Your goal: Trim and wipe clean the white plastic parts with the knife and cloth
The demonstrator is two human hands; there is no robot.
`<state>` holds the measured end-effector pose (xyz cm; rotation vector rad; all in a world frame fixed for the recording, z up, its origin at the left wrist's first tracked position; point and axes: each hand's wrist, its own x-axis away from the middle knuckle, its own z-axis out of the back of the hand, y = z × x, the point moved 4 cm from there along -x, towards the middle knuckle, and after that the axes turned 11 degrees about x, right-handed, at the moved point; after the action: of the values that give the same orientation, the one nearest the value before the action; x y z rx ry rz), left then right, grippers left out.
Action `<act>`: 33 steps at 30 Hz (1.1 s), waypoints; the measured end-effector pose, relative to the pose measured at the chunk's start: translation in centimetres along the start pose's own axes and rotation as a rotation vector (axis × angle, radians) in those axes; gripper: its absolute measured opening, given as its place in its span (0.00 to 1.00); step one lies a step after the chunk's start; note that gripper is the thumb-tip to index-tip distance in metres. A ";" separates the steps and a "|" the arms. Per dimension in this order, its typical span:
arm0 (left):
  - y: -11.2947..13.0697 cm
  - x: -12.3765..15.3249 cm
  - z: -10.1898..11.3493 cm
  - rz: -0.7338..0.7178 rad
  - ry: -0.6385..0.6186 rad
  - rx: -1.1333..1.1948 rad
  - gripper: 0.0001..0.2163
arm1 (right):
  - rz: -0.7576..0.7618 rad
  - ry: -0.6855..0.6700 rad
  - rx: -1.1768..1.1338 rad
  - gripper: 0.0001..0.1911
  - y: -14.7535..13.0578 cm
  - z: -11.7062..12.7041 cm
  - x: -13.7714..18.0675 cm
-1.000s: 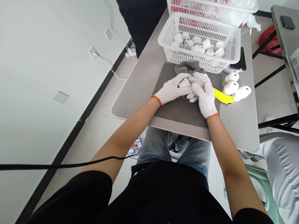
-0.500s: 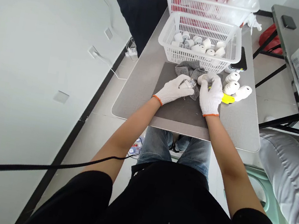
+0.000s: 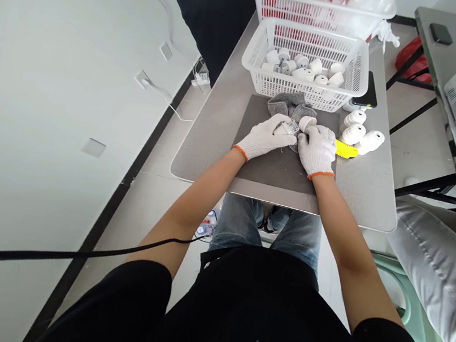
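My left hand [image 3: 268, 137], in a white knit glove with an orange cuff, is closed around a small white plastic part with a printed label [image 3: 288, 127]. Close beside it on the right, my gloved right hand [image 3: 317, 149] has its fingers curled inward; what they grip, if anything, is hidden. A white round cap [image 3: 307, 123] stands just past the right fingertips, touching or nearly touching them. From behind the right hand sticks out a yellow ridged handle [image 3: 346, 150]. A crumpled grey cloth [image 3: 292, 103] lies beyond both hands on the dark mat [image 3: 273, 172].
Several white rounded housings [image 3: 353, 134] lie on the table's right side. A white basket [image 3: 254, 55] holds several white parts; another basket [image 3: 320, 14] behind it contains plastic bags. A black phone [image 3: 368, 90] lies right of the baskets. People are at the far left and right.
My right hand has come down and slightly left, its fingers curling in below the white cap, which now shows more fully. My left hand and its part have stayed in place.
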<state>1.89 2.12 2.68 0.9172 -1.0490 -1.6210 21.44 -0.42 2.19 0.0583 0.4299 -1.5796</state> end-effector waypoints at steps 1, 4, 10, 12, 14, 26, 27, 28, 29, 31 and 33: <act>0.1 0.0 0.0 -0.001 -0.003 -0.003 0.25 | -0.017 -0.010 -0.001 0.11 0.0 0.1 0.0; 0.6 0.3 0.1 0.006 -0.014 -0.038 0.26 | -0.059 -0.046 0.005 0.12 0.0 0.3 0.0; 1.7 1.1 0.3 0.061 -0.028 -0.158 0.28 | -0.014 -0.003 -0.070 0.08 0.1 0.0 -0.2; 1.7 1.1 0.2 0.055 -0.032 -0.161 0.28 | 0.039 0.001 -0.101 0.07 0.1 -0.2 -0.3; 1.5 1.0 0.2 0.046 -0.029 -0.151 0.28 | 0.072 0.004 -0.123 0.07 0.1 -0.2 -0.3; -0.4 -0.1 0.6 -0.071 0.061 -0.051 0.35 | -0.046 0.102 -0.242 0.18 0.4 -1.0 -1.1; -0.6 -0.2 0.6 -0.073 0.063 -0.052 0.36 | -0.057 0.109 -0.248 0.18 0.6 -1.0 -1.1; -0.7 -0.3 0.6 -0.075 0.063 -0.055 0.36 | -0.067 0.113 -0.255 0.18 0.7 -0.9 -1.1; -0.8 -0.4 0.6 -0.076 0.059 -0.058 0.35 | -0.077 0.113 -0.262 0.19 0.7 -0.8 -1.1; -1.0 -0.5 0.6 -0.075 0.047 -0.066 0.34 | -0.093 0.099 -0.275 0.19 0.7 -0.5 -1.0; -1.0 -0.6 0.6 -0.076 0.041 -0.070 0.33 | -0.103 0.074 -0.289 0.19 0.5 -0.1 -0.9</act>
<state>1.23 2.95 2.02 0.9493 -0.9332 -1.6846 21.95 0.44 2.24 -0.1293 0.7253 -1.6044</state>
